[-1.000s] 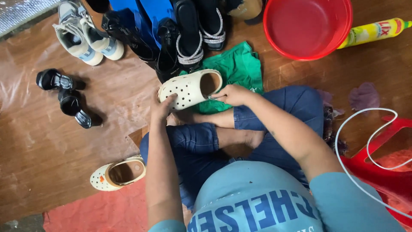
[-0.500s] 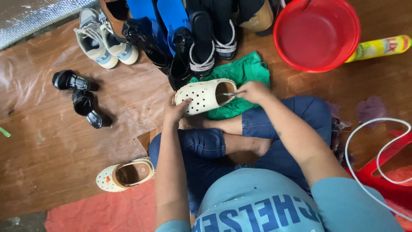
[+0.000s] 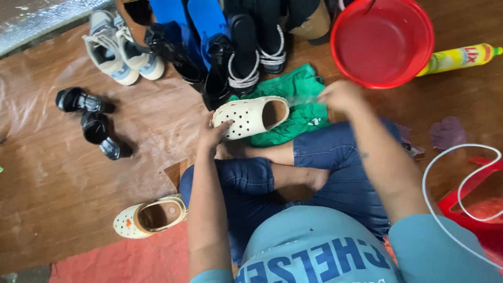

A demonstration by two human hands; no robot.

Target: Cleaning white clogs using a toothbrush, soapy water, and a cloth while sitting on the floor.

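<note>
I sit cross-legged on a brown wooden floor. My left hand (image 3: 212, 133) grips the toe end of a cream clog with holes (image 3: 250, 116), which lies on its side over a green cloth (image 3: 298, 112) in front of my knees. My right hand (image 3: 340, 97) is off the clog, blurred, just below the rim of a red basin (image 3: 385, 42). Whether its fingers hold anything is unclear. The matching cream clog (image 3: 149, 216) lies on the floor by my left thigh.
Several shoes and sandals line the far side: pale sneakers (image 3: 123, 52), black sandals (image 3: 243, 57), small black shoes (image 3: 91, 120). A yellow bottle (image 3: 458, 57) lies right of the basin. A white tube (image 3: 445, 173) and red stool (image 3: 479, 209) are at right. Red mat (image 3: 115, 259) near me.
My right hand has let go of the clog's heel and moved right toward the red basin. The left hand keeps hold of the toe. The view has shifted slightly.
</note>
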